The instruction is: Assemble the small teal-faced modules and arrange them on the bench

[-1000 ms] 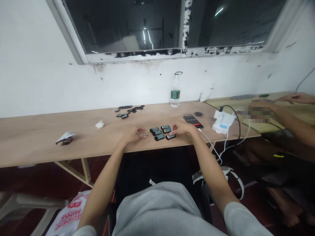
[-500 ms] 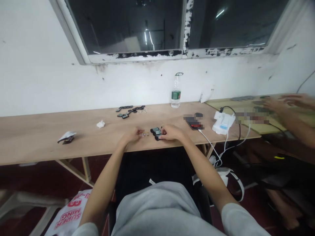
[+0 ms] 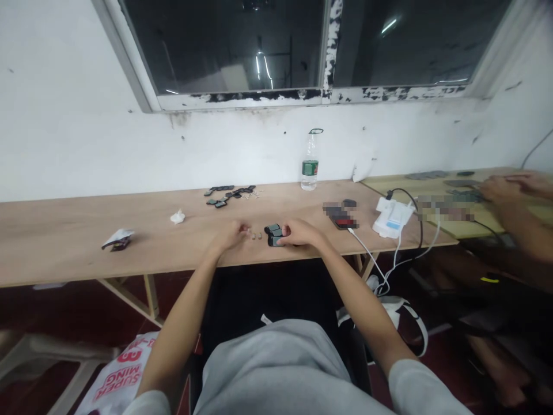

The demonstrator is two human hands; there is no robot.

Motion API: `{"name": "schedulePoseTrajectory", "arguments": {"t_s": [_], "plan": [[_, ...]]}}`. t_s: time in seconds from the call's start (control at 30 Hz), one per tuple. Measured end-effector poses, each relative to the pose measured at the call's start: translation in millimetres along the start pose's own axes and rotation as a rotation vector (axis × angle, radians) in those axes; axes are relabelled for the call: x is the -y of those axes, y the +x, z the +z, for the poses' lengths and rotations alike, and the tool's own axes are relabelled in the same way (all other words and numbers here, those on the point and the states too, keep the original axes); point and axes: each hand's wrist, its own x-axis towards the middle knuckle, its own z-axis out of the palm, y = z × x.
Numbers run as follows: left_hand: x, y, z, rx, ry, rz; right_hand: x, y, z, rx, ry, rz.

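Observation:
My left hand rests low over the table with its fingers curled together. Whatever is in that pinch is too small to make out. Just right of those fingertips lie a few tiny metallic pieces. A small group of flat, rectangular black-and-grey pieces lies in front of me, side by side. From the right, my right hand grips the edge of the nearest piece, thumb and fingers closed on it. Farther back is a loose pile of similar black-and-grey pieces, with tiny light bits beside it.
A water bottle stands by the wall. To the right are a phone on a white cable and a white power strip. Crumpled tissue and an open packet lie left. Another person's hands work at the adjoining table.
The piece under my right hand now sits more evenly against its neighbours. My left hand has shifted slightly left, its fingers more curled. The other person's hands have moved right.

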Motion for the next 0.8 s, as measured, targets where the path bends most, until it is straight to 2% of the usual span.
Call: {"name": "schedulePoseTrajectory", "arguments": {"t_s": [0.07,0.17,0.33,0.57,0.8], "plan": [[-14,-6,-1.6,0.032,0.01,0.07,-2,1,1,0.012,0.063,-0.048],[-40,-17,-1.4,0.171,-0.014,0.184,-4,4,2,-0.039,0.199,-0.142],[-69,-29,3.9,0.125,0.04,0.286,-3,6,0,-0.117,0.38,-0.142],[-74,-28,10.1,0.047,0.058,0.333,6,3,-4,-0.14,0.637,-0.127],[-78,-30,9.7,-0.019,0.014,0.288,11,-1,-7,-0.136,0.713,-0.14]]}}
